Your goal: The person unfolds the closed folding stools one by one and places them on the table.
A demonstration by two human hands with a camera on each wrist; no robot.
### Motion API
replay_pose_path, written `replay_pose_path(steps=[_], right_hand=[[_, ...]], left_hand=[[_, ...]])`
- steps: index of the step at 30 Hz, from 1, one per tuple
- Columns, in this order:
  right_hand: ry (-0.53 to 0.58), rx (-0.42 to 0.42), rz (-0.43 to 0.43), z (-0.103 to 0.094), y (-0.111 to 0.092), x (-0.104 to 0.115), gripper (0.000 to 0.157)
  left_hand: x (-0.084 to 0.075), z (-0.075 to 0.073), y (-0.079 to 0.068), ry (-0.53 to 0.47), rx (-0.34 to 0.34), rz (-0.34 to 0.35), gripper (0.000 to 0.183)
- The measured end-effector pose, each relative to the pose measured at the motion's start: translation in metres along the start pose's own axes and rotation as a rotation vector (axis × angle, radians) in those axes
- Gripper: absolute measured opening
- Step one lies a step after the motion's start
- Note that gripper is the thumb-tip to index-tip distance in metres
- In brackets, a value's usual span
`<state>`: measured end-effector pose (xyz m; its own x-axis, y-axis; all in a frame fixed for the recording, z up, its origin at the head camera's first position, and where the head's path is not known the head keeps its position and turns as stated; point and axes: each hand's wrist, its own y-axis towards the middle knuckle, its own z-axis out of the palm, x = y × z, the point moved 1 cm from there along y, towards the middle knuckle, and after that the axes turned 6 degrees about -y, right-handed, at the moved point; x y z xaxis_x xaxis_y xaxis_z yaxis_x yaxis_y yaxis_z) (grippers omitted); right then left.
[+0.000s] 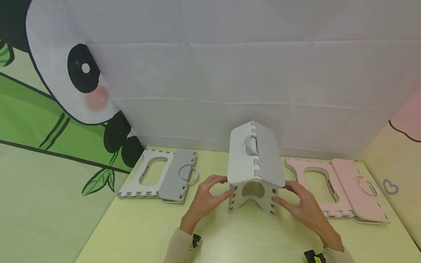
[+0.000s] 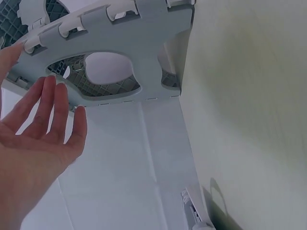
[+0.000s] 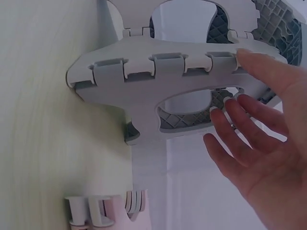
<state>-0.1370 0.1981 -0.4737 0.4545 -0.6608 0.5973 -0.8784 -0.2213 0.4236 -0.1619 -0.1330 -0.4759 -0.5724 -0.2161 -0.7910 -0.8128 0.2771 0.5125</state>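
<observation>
A grey and white folding step stool (image 1: 241,157) stands partly folded on its legs, its hinged top peaked like a roof with a loop handle at the ridge. My left hand (image 1: 207,195) touches its left side, thumb at the hinged edge of the leg panel (image 2: 158,48). In the left wrist view the other fingers (image 2: 60,110) stretch loosely beside that panel. On the opposite side, the right hand (image 1: 304,210) meets the stool with its thumb on the hinge row; its other fingers (image 3: 235,124) extend past the oval opening. The stool's far legs are hidden.
On the left lies a flat-folded grey and white stool (image 1: 175,177) with a loop handle. A pink folded stool (image 1: 358,190) lies to the right, close to the right forearm. A pale cloth (image 1: 230,80) hangs behind the yellow-green table (image 1: 250,241).
</observation>
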Motion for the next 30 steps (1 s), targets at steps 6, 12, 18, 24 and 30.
replay_pose_path(steps=[6,12,18,24,30], right_hand=[[-0.007,-0.068,-0.075,-0.006,0.000,0.001,0.059],[0.002,-0.149,-0.170,-0.016,0.006,0.007,0.068],[-0.033,-0.185,-0.212,-0.027,0.012,0.012,0.074],[-0.021,-0.212,-0.256,-0.035,0.017,0.019,0.081],[0.013,-0.228,-0.310,-0.036,0.021,0.025,0.070]], left_hand=[[-0.005,-0.004,0.000,0.046,-0.053,0.029,0.046],[-0.027,-0.008,0.005,0.066,-0.128,0.088,0.049],[-0.031,-0.013,0.007,0.069,-0.154,0.137,0.052],[-0.021,-0.014,0.008,0.037,-0.145,0.163,0.051],[-0.029,-0.013,0.012,0.020,-0.141,0.223,0.046]])
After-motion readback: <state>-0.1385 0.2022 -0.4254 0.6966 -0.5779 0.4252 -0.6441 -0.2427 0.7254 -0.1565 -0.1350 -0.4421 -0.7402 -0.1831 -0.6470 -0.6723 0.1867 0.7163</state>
